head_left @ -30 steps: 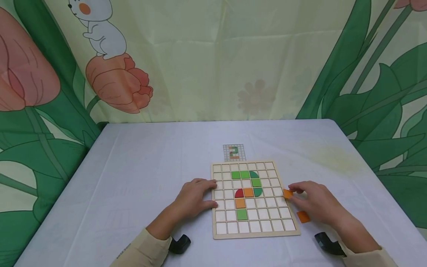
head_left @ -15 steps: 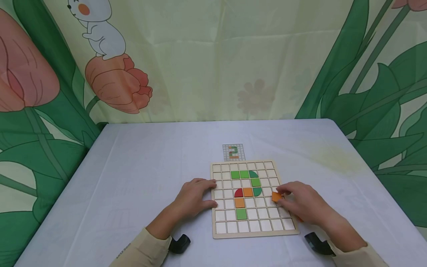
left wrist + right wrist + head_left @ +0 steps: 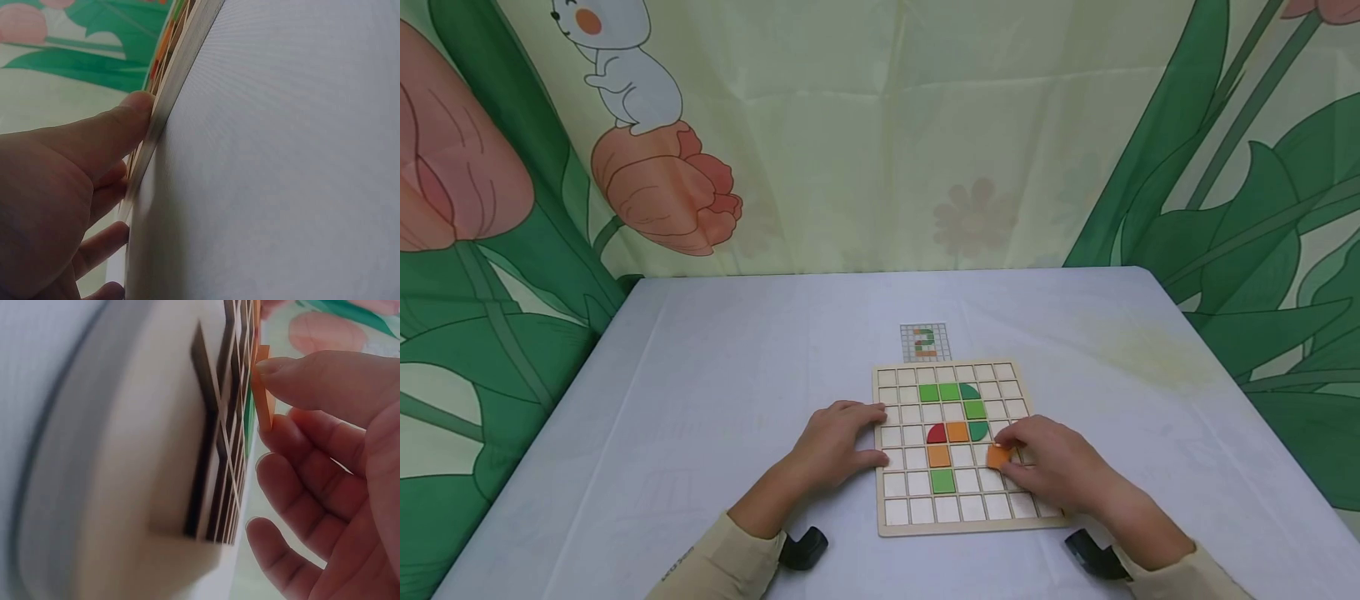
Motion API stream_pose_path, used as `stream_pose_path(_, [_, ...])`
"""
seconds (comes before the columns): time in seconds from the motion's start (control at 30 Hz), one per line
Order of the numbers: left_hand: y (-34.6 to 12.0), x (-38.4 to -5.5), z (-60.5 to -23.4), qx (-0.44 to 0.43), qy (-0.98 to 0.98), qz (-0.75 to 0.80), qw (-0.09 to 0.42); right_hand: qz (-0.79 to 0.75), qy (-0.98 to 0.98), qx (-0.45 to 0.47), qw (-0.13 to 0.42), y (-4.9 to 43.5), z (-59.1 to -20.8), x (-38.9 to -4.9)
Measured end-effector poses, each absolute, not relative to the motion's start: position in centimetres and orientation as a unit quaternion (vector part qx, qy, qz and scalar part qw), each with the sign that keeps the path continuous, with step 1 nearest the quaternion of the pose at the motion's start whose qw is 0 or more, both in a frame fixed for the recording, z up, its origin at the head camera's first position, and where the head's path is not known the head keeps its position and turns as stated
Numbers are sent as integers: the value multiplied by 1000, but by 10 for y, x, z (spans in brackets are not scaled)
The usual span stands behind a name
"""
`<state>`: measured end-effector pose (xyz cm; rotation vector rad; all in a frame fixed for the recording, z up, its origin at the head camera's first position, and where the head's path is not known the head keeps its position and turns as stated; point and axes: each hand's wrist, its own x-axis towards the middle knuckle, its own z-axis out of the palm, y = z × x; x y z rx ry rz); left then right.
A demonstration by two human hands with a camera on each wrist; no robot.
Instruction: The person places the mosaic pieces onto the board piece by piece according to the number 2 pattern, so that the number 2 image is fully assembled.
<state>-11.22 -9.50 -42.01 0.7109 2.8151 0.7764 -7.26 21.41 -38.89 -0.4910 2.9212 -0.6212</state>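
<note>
A wooden grid board [image 3: 917, 530] lies on the table, with green, orange and red pieces set in its cells. Along the board's left rim, my left hand [image 3: 835, 446] rests with thumb and fingers spread, the tips touching the frame. In the left wrist view the thumb [image 3: 134, 109] lies against the board's side edge. My right hand [image 3: 1060, 462] is over the right part of the grid, pinching an orange square tile [image 3: 997, 457] between thumb and finger. The right wrist view shows this tile [image 3: 264, 394] tilted, close over the cells, other fingers loosely curled below.
Just beyond the board lies a small grid card [image 3: 926, 342] printed with a coloured figure like a 2. A white cloth covers the table [image 3: 737, 358]. Behind it hangs a curtain [image 3: 850, 150] with printed flowers. Black wrist mounts [image 3: 805, 548] sit below the sleeves.
My right hand has carried the orange tile leftward from beside the board to over the grid. A second orange tile on the table is now hidden behind that hand. The left hand stays put.
</note>
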Motion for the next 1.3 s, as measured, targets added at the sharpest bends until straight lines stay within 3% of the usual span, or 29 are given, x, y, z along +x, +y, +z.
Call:
stream_pose_path(0.9, [-95,-112,-420,237,935,256,66,-190,958,-202,69,192,-389,-67])
stream_pose_path(1.3, [-96,-112,-419,242,933,259,67,-175,954,-241,38,186,-389,-67])
